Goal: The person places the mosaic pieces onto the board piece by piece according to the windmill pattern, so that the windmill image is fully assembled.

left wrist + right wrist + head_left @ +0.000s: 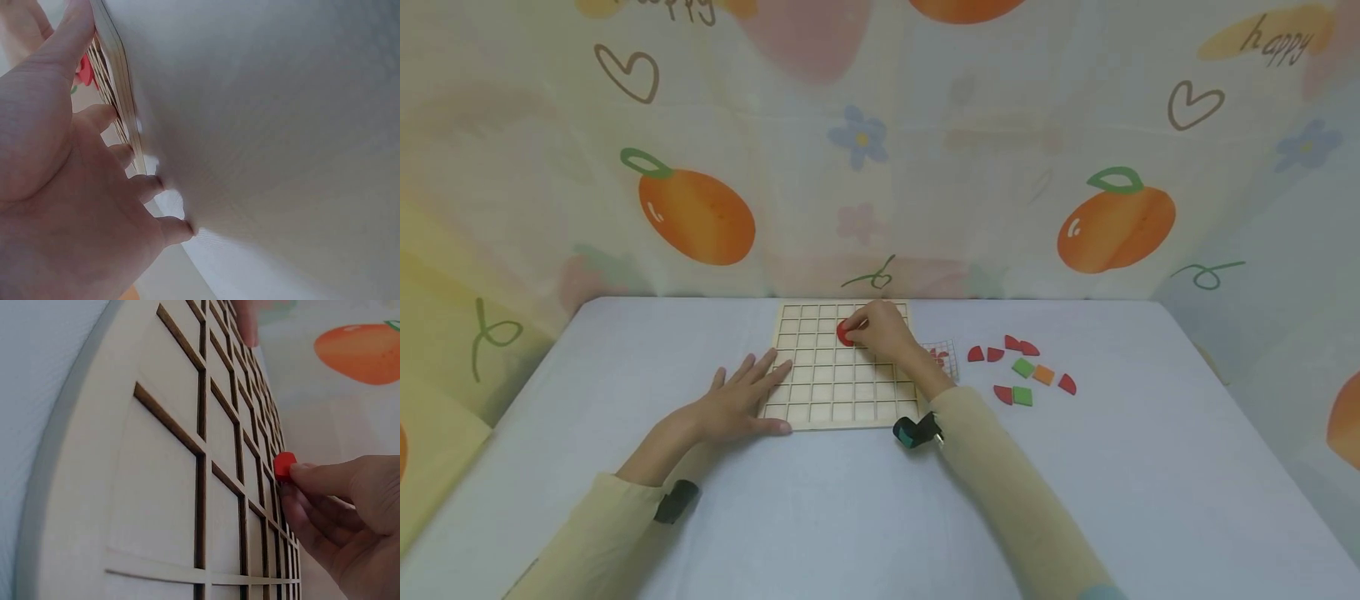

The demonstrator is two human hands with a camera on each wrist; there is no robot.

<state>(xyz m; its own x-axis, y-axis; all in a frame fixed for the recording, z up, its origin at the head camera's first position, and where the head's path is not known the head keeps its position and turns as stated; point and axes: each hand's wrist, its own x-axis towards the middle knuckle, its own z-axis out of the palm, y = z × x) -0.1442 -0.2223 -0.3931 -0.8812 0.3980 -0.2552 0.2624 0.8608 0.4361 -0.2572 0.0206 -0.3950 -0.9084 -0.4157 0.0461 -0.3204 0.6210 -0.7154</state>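
Observation:
A wooden grid board with square cells lies on the white table. My right hand is over its upper middle, pinching a small red piece between thumb and fingers, close over the cells. In the head view, red shows at those fingertips, partly covered by them. My left hand rests at the board's left edge with its fingers spread. In the left wrist view, its thumb and two fingers reach the board's side, while the other fingertips touch the tablecloth.
Right of the board lie several red quarter-round pieces, two green squares and an orange square. A gridded card with a red pattern sits at the board's right edge, partly behind the right forearm. A fruit-printed curtain hangs behind the table.

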